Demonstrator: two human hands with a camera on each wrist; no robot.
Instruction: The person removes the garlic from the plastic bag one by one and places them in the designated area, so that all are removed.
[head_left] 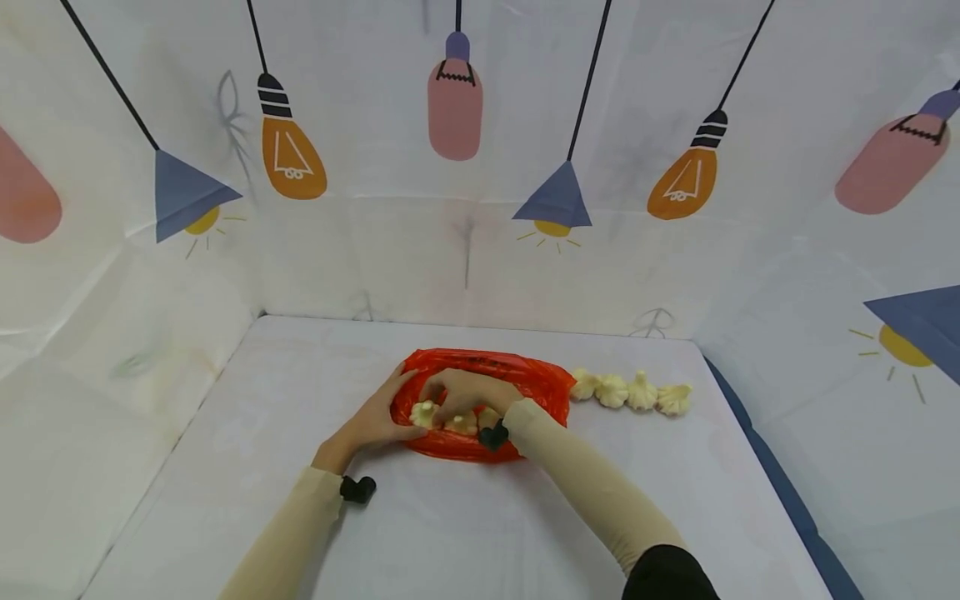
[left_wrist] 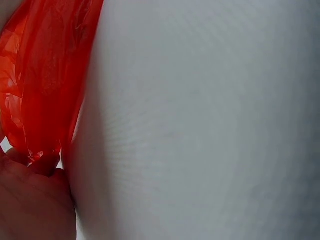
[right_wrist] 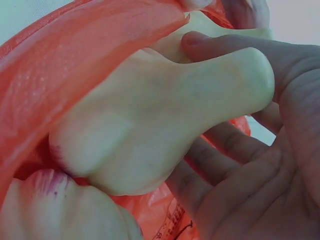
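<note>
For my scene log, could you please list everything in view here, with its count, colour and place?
Plastic bag: one, red-orange, lying open at the middle of the table.
Garlic bulbs in the bag: at least three show, cream-white, at the bag's mouth.
Garlic bulbs on the table: four, cream-white, in a row just right of the bag.
Table: one, white cloth cover.
Backdrop: white sheets printed with lamps and bulbs, behind and at both sides.
Left hand: holds the bag's left edge.
Right hand: inside the bag's mouth, fingers round a garlic bulb.
</note>
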